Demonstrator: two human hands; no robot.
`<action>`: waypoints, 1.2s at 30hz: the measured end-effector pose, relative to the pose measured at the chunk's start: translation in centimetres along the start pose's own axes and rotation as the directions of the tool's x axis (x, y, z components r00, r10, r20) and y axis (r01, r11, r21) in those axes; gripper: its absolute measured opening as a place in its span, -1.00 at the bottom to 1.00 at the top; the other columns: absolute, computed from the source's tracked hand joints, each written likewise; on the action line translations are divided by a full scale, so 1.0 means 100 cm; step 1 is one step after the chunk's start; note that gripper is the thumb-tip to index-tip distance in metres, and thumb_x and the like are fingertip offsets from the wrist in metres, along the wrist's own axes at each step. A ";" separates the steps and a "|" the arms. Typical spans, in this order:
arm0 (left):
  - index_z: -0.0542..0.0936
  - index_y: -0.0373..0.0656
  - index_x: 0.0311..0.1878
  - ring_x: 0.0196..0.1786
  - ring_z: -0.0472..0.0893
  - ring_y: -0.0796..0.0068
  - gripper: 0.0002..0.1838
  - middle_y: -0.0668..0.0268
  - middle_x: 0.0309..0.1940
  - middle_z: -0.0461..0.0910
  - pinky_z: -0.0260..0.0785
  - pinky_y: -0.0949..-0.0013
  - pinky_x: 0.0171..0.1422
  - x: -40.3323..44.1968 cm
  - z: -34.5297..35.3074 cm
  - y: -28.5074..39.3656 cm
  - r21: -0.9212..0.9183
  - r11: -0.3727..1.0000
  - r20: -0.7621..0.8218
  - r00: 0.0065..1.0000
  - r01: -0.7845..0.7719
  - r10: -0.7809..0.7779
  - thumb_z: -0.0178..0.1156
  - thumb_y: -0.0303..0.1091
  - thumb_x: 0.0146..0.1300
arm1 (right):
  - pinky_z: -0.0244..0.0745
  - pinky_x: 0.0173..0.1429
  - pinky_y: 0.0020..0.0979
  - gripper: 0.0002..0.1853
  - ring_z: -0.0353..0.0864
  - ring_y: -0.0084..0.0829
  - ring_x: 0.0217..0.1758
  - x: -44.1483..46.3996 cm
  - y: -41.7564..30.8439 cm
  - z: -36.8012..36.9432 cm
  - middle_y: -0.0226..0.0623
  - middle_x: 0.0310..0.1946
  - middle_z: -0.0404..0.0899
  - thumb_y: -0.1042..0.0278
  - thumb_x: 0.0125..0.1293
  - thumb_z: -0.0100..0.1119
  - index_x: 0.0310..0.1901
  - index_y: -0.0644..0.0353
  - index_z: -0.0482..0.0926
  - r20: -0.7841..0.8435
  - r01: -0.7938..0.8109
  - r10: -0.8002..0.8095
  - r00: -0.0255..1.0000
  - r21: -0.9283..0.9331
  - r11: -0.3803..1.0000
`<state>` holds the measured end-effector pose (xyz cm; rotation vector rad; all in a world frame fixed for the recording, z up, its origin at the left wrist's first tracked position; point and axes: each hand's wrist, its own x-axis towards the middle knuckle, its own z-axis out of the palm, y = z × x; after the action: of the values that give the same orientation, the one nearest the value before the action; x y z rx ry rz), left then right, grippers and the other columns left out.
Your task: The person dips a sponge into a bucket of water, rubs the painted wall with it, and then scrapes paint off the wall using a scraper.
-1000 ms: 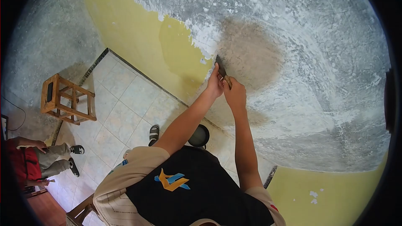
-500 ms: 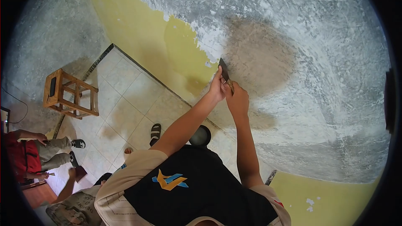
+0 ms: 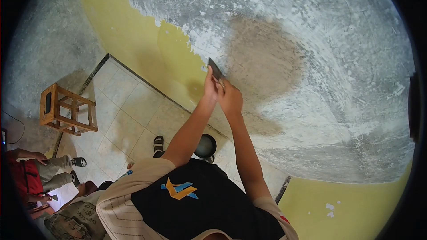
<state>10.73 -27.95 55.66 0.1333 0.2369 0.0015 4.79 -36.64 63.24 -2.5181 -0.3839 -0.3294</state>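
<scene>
A dark-bladed scraper (image 3: 215, 68) is held against the wall, its tip at the ragged edge between yellow paint (image 3: 171, 55) and bare grey-white plaster (image 3: 267, 0). My right hand (image 3: 231, 100) wraps around its handle. Beside it, my left hand (image 3: 211, 86) is closed against the left side of the scraper, one finger stretched up along the blade. Both hands touch each other, and most of the handle is hidden by them. Just right of the blade lies a brownish patch (image 3: 267, 58) on the plaster.
Below my arms a dark round bucket (image 3: 205, 146) stands on the tiled floor (image 3: 129, 124). A wooden stool (image 3: 69, 109) is at the left. Two other people are at lower left: one in red (image 3: 26, 175) holds a small scraper (image 3: 54, 197), another wears a printed shirt (image 3: 84, 215).
The view has shifted a little. Both hands and the scraper have moved left along the paint edge, and the blade leans more. A nearby person's raised arm with a dark brown object has dropped from sight.
</scene>
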 end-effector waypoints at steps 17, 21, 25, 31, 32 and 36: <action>0.55 0.14 -0.33 -0.40 0.59 0.53 -0.57 0.51 -0.46 0.59 0.48 0.36 -0.31 -0.018 -0.002 0.012 0.115 0.985 0.007 0.992 0.126 -0.128 0.23 0.27 0.43 | 0.64 -0.08 0.01 -0.67 0.75 0.12 -0.13 -0.015 0.009 0.005 0.02 -0.19 0.75 0.19 0.43 0.20 0.14 0.10 0.67 0.003 -0.001 0.000 1.000 0.089 0.996; 0.59 0.11 -0.25 -0.39 0.60 0.52 -0.56 0.50 -0.42 0.61 0.49 0.36 -0.28 -0.005 -0.023 0.024 0.091 0.983 0.234 0.956 0.157 -0.175 0.21 0.29 0.43 | 0.62 -0.13 -0.05 -0.71 0.73 0.15 -0.17 -0.007 -0.001 0.007 0.08 -0.24 0.73 0.26 0.42 0.23 0.07 0.18 0.68 -0.033 0.012 -0.010 0.999 0.059 0.998; 0.59 0.11 -0.23 -0.39 0.60 0.50 -0.56 0.48 -0.40 0.62 0.50 0.36 -0.27 -0.020 -0.003 0.010 0.093 0.984 -0.028 0.988 0.152 -0.150 0.21 0.29 0.44 | 0.61 -0.14 -0.05 -0.72 0.73 0.16 -0.19 -0.015 0.006 -0.009 0.10 -0.25 0.73 0.28 0.41 0.23 0.06 0.21 0.67 -0.016 0.033 -0.032 0.999 0.104 0.994; 0.60 0.12 -0.19 -0.32 0.62 0.53 -0.59 0.49 -0.34 0.64 0.50 0.38 -0.22 -0.012 -0.023 0.007 0.150 0.968 0.129 0.967 0.201 -0.221 0.24 0.26 0.43 | 0.59 -0.16 -0.04 -0.73 0.72 0.17 -0.20 -0.020 0.011 0.002 0.11 -0.27 0.72 0.33 0.39 0.23 0.05 0.22 0.68 -0.068 0.022 -0.012 0.998 0.157 0.987; 0.59 0.11 -0.18 -0.30 0.62 0.53 -0.59 0.49 -0.33 0.64 0.50 0.39 -0.20 -0.011 -0.020 0.006 0.151 0.973 0.067 0.980 0.175 -0.186 0.24 0.26 0.43 | 0.59 -0.16 -0.04 -0.73 0.72 0.17 -0.20 -0.021 0.010 0.000 0.11 -0.27 0.72 0.33 0.39 0.23 0.05 0.22 0.68 -0.070 0.014 -0.003 0.998 0.156 0.988; 0.59 0.10 -0.18 -0.28 0.63 0.54 -0.60 0.49 -0.30 0.66 0.52 0.39 -0.15 -0.017 -0.020 0.004 0.163 0.968 0.019 0.981 0.189 -0.195 0.22 0.25 0.45 | 0.59 -0.16 -0.03 -0.73 0.72 0.17 -0.21 -0.025 0.010 -0.006 0.12 -0.27 0.71 0.33 0.38 0.24 0.05 0.22 0.68 -0.081 0.016 -0.004 0.997 0.147 0.989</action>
<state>8.66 -27.30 54.17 0.2705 0.2145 -0.2129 2.65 -38.28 62.48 -2.3513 -0.3748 -0.3907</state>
